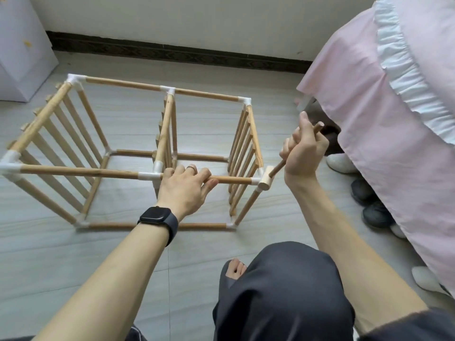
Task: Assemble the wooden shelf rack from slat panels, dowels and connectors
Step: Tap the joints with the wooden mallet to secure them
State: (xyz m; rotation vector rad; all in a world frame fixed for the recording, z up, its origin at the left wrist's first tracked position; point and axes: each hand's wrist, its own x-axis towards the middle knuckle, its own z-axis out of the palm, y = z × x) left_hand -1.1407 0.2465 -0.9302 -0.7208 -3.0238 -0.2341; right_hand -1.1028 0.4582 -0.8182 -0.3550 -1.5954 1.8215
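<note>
rack: a wooden shelf rack [138, 153] is being stood on the pale floor [73, 254] in the middle and left of the frame; three slat panels are being held upright in it, at left, centre and right, joined by dowels through white connectors.
left hand: the left hand [183, 187] is being wrapped around the near top dowel [231, 180], just right of the centre connector [150, 175]; a ring is being worn on one finger and a dark watch [158, 219] on the wrist.
right hand: the right hand [304, 150] is being clenched around the handle of a small wooden mallet [267, 179], right of centre in the frame.
mallet: its pale head is being held against the near right corner connector [257, 181] of the rack; whether it is pressing cannot be told. the handle is being tilted up to the right, its end showing above the fist.
surroundings: a pink bed cover [394, 119] with a white frill is being seen at the right edge, with shoes [369, 203] beneath it; a white cabinet [19, 50] is being seen at upper left; a knee in dark cloth [283, 291] and bare toes are being seen at the bottom.
</note>
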